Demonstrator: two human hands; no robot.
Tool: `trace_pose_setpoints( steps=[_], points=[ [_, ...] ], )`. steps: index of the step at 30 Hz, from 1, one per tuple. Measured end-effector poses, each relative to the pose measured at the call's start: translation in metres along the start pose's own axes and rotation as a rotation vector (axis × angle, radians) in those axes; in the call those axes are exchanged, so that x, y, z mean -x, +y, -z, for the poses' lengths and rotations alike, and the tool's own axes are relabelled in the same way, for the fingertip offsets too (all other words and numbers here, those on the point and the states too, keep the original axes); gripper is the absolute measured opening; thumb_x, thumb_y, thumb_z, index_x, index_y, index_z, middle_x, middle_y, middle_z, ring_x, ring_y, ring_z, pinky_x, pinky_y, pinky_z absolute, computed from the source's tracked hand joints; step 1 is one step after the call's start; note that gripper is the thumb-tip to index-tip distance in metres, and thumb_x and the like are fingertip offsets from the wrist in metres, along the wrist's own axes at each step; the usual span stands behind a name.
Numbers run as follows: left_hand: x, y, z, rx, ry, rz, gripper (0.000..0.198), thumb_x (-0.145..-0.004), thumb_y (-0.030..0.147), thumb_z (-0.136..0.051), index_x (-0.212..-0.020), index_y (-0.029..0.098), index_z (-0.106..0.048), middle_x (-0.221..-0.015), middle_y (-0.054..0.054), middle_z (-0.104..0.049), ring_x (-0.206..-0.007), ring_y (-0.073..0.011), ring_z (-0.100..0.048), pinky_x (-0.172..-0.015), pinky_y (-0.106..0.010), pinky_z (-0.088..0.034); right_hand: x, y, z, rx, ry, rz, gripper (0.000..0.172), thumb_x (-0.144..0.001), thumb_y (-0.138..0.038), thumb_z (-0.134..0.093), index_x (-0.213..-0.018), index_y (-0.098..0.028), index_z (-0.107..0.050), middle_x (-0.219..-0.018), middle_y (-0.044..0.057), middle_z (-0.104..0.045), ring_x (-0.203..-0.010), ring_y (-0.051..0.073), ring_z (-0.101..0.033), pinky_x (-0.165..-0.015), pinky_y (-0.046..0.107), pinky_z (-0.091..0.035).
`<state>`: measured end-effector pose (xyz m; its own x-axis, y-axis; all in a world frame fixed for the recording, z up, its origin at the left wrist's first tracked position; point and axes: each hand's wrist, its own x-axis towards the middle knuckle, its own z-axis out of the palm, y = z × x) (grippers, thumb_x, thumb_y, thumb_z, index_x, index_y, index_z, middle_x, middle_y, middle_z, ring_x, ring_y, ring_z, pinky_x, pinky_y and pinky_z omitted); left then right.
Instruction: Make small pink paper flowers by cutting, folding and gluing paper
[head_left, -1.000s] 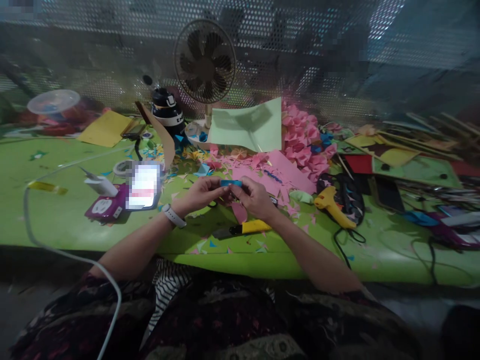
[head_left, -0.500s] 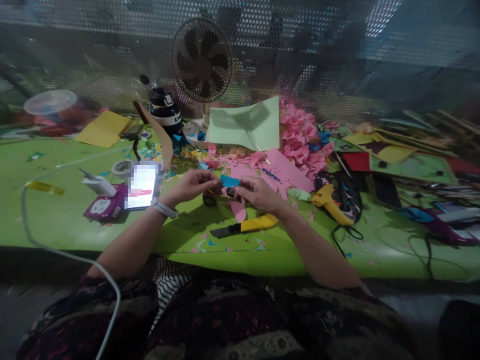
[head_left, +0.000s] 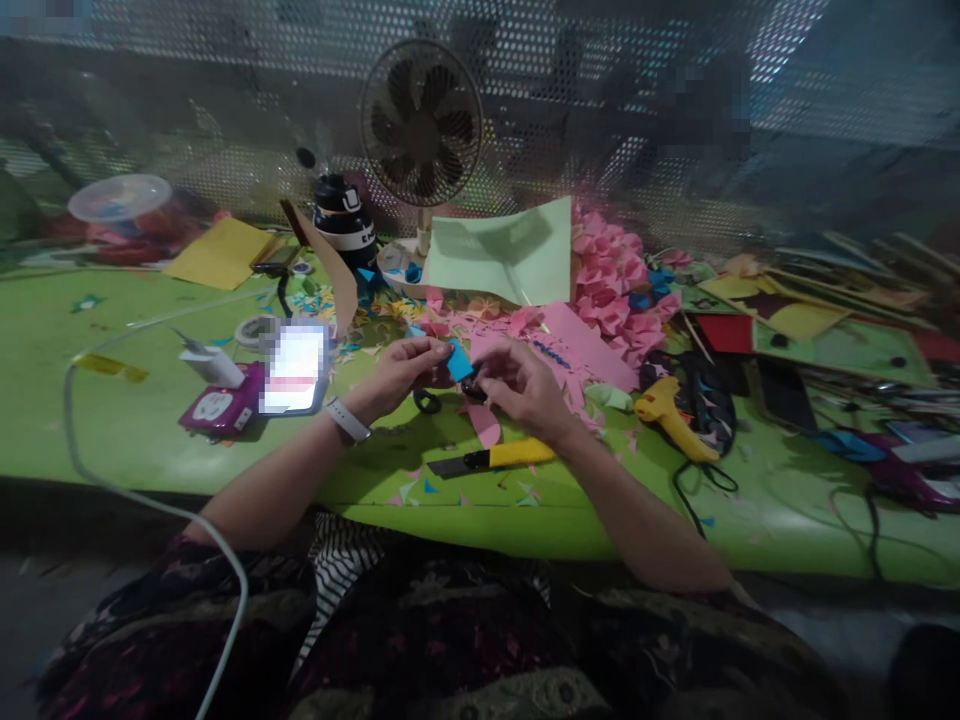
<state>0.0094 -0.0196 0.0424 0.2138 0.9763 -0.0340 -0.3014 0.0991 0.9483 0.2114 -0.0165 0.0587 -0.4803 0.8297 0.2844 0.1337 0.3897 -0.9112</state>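
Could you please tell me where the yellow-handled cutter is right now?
In the head view, the yellow-handled cutter lies on the green table, between the front edge and the right hand, left of the yellow glue gun.

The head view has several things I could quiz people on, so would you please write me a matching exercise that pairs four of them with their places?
Things:
1. Blue paper piece
2. Yellow-handled cutter
3. Fan
4. Pink paper shapes

Places:
A. Standing beside the dark bottle
B. Heaped right of the pale green sheet
C. At the fingertips of the left hand
D. Lying on the green tabletop, blade toward the left

Pairs: 1-C, 2-D, 3-A, 4-B
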Motion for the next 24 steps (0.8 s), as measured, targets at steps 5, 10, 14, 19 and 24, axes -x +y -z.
trace_pose_setpoints(
  steps=[5, 10, 14, 19, 24],
  points=[
    [0.000, 0.002, 0.008, -0.058, -0.144, 0.145, 0.034, -0.071, 0.043, -0.083, -0.076, 0.013, -0.066, -0.066, -0.001, -0.066, -0.056, -0.0100, -0.064, -0.056, -0.021, -0.052, -0.003, 0.008, 0.008, 0.290, -0.088, 0.378, 0.022, -0.086, -0.019, -0.062, -0.105, -0.025, -0.071, -0.088, 0.003, -0.066, -0.069, 0.013, -0.059, -0.062, 0.027, -0.051],
    [-0.003, -0.004, 0.008, -0.069, -0.120, 0.170, 0.036, -0.069, 0.043, -0.085, -0.070, 0.013, -0.065, -0.064, -0.001, -0.065, -0.053, -0.0075, -0.061, -0.055, -0.019, -0.050, -0.003, 0.021, 0.009, 0.370, -0.094, 0.554, 0.023, -0.090, -0.019, -0.061, -0.104, -0.028, -0.075, -0.096, 0.005, -0.067, -0.087, 0.017, -0.065, -0.072, 0.030, -0.054],
    [-0.003, -0.003, 0.008, -0.048, -0.087, 0.154, 0.036, -0.059, 0.039, -0.090, -0.072, 0.014, -0.069, -0.067, 0.000, -0.067, -0.053, -0.0066, -0.060, -0.054, -0.018, -0.050, -0.002, 0.021, 0.010, 0.450, -0.076, 0.641, 0.026, -0.090, -0.016, -0.061, -0.108, -0.030, -0.075, -0.098, 0.005, -0.066, -0.088, 0.017, -0.065, -0.071, 0.030, -0.054],
    [-0.002, -0.003, 0.010, -0.057, -0.096, 0.122, 0.031, -0.063, 0.034, -0.089, -0.077, 0.013, -0.070, -0.070, -0.001, -0.069, -0.057, -0.0076, -0.062, -0.057, -0.020, -0.053, -0.002, 0.022, 0.007, 0.501, -0.011, 0.595, 0.021, -0.093, -0.024, -0.062, -0.109, -0.029, -0.075, -0.097, 0.005, -0.063, -0.086, 0.017, -0.063, -0.070, 0.030, -0.054],
    [-0.002, -0.003, 0.008, -0.027, -0.106, 0.135, 0.032, -0.063, 0.032, -0.089, -0.079, 0.013, -0.069, -0.072, 0.001, -0.069, -0.061, -0.0075, -0.064, -0.064, -0.022, -0.056, -0.003, 0.027, 0.007, 0.493, 0.039, 0.629, 0.018, -0.090, -0.023, -0.066, -0.104, -0.030, -0.076, -0.095, 0.004, -0.060, -0.086, 0.016, -0.060, -0.070, 0.029, -0.053]
  ],
)
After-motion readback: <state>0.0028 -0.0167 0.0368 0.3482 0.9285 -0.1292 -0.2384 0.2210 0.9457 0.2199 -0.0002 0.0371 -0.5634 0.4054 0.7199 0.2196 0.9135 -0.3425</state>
